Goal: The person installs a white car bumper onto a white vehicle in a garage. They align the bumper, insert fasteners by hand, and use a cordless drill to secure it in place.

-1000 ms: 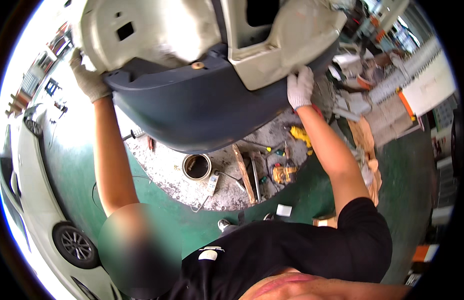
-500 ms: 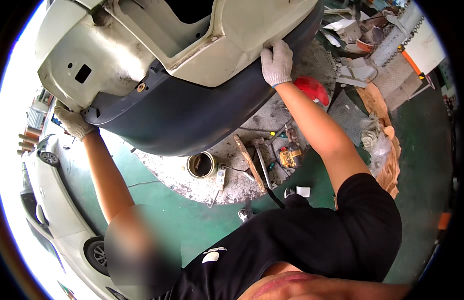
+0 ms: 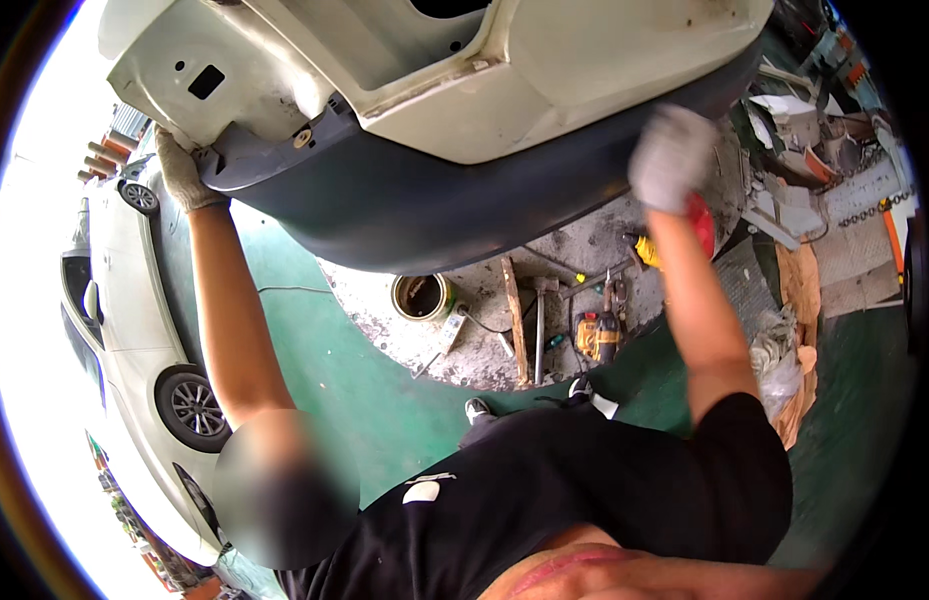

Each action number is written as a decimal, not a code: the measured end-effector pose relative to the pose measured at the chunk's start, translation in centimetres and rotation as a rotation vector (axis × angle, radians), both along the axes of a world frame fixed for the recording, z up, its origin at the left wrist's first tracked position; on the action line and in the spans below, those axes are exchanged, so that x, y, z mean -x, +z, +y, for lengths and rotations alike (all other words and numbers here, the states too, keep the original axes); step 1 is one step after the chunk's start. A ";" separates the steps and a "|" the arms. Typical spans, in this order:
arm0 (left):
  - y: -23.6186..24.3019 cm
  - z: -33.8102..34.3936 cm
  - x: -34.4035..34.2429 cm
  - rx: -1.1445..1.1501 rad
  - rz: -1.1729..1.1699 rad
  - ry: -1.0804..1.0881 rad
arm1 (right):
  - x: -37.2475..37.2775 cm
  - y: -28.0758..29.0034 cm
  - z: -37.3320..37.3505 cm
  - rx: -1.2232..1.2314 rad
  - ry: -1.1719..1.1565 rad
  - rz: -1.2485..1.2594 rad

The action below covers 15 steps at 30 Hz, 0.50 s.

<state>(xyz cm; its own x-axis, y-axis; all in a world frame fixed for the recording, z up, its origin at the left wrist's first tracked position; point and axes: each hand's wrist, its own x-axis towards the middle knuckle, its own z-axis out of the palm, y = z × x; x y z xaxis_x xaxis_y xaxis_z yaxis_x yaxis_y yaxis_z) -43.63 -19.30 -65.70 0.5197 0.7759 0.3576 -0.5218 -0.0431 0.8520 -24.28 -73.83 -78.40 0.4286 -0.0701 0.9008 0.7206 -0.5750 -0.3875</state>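
Note:
A large car bumper (image 3: 584, 70), cream on top with a dark blue-grey lower skirt (image 3: 414, 210), is held up in front of me and fills the upper view. My left hand (image 3: 179, 170), in a white work glove, grips the bumper's left end at its corner. My right hand (image 3: 669, 155), also gloved, is blurred and sits against the skirt's lower right edge. Whether it grips the bumper there is unclear.
Below lies a green floor (image 3: 314, 350) with a bare concrete patch holding a round tin (image 3: 421, 297), a wooden plank (image 3: 514, 320), a yellow power tool (image 3: 596, 335) and hand tools. A white car (image 3: 134, 300) stands at the left. Cardboard and scrap parts (image 3: 799, 300) lie at the right.
The bumper has swung closer and higher in view. My right hand has left the cream panel's edge and dropped toward the skirt's right edge. My left hand keeps its hold.

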 end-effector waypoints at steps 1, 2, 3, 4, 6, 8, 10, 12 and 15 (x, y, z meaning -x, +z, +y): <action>0.0 0.0 -0.6 -0.017 0.007 -0.010 | -2.1 -0.7 2.2 0.078 -0.126 -0.083; 0.0 1.1 0.0 -0.077 0.016 0.038 | -2.5 -2.2 2.6 -0.003 -0.087 -0.069; -0.1 2.8 0.1 -0.126 -0.006 0.062 | -2.9 -3.7 2.8 -0.083 -0.048 -0.052; -0.5 4.8 0.1 -0.172 -0.012 0.073 | -3.7 -4.2 3.1 -0.061 -0.032 -0.085; -1.6 0.6 0.1 0.033 -0.085 -0.122 | -2.3 -4.2 1.9 0.005 -0.085 0.018; -0.1 -1.4 0.0 0.016 -0.013 -0.003 | -3.5 -3.7 2.2 -0.031 -0.073 -0.020; -0.4 0.3 0.5 -0.023 -0.061 -0.035 | -3.1 -2.9 2.7 -0.021 -0.050 0.002; -0.8 0.6 0.4 -0.062 -0.089 0.026 | -2.9 -2.2 3.0 0.026 -0.056 0.070; -1.7 1.6 -0.2 -0.058 -0.135 -0.007 | -2.8 -2.2 2.8 0.055 -0.080 0.073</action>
<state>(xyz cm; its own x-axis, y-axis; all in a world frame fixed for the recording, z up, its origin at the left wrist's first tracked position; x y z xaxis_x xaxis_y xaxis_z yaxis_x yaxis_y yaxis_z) -43.40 -17.67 -67.36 0.4690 0.7486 0.4687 -0.6320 -0.0862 0.7701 -21.44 -71.07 -80.60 0.4880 -0.0586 0.8709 0.6423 -0.6514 -0.4038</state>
